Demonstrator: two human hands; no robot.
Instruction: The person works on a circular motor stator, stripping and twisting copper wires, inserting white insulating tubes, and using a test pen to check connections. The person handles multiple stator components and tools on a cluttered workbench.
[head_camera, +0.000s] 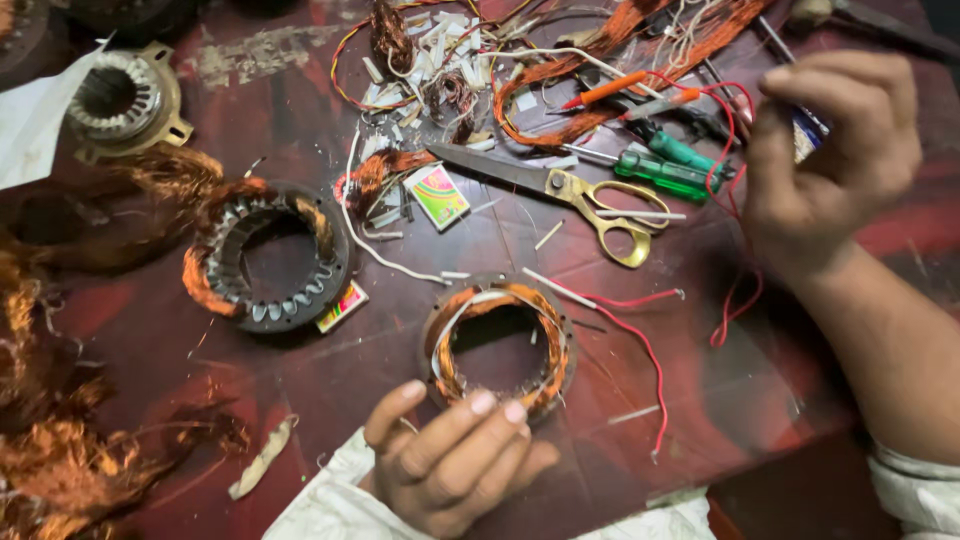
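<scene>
Copper wire, wound in orange coils, fills the small motor ring (500, 345) that lies flat on the dark red table (300, 100); every place below is told from this ring. The left hand (455, 460) rests at its near edge, fingertips (484, 403) touching the rim, fingers loosely curled and gripping nothing. The right hand (830, 160) is well off to the right and farther away, closed narrow around a small object I cannot make out, with thin red wires (735, 190) trailing down from it. More red wire (640, 340) runs out from the ring's right side.

To the left lies a larger wound ring (268, 257), and beyond that, in the far left corner, a bare steel core (122, 97). Straight past the small ring lie scissors (570, 190) with yellow handles; a green screwdriver (670, 172) sits just right of them.

By its look the small ring is heavy for its size and stiff through the steel body, but the copper windings and their thin leads are delicate and would kink or scrape. The outer steel rim seems the safest place to hold, not the coils.
</scene>
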